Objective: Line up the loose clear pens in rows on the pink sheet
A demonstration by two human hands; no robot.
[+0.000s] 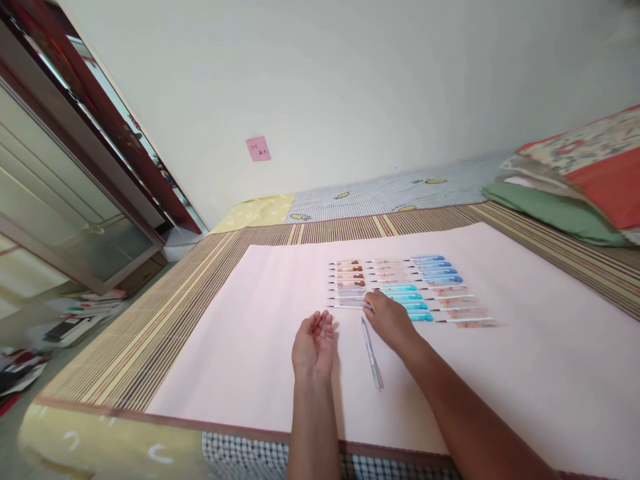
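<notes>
Several pens lie in neat rows on a pale pink sheet point(525, 373): brown-capped pens point(349, 272) on the left, dark blue pens point(434, 268) and teal pens point(407, 298) to the right. My right hand point(389, 320) rests at the near edge of these rows, fingertips on a pale pen in the left column; I cannot tell if it grips it. One clear pen point(371, 352) lies apart, between my two hands. My left hand point(313, 345) hovers left of that pen, palm up, fingers loosely apart and holding nothing.
The pink sheet covers a striped mat point(150, 313) on a bed. Folded bedding and a green pillow point(555, 210) sit at the right. A pink sticky note point(258, 148) is on the wall. Books and papers point(75, 317) lie on the floor at left, below a mirrored wardrobe door.
</notes>
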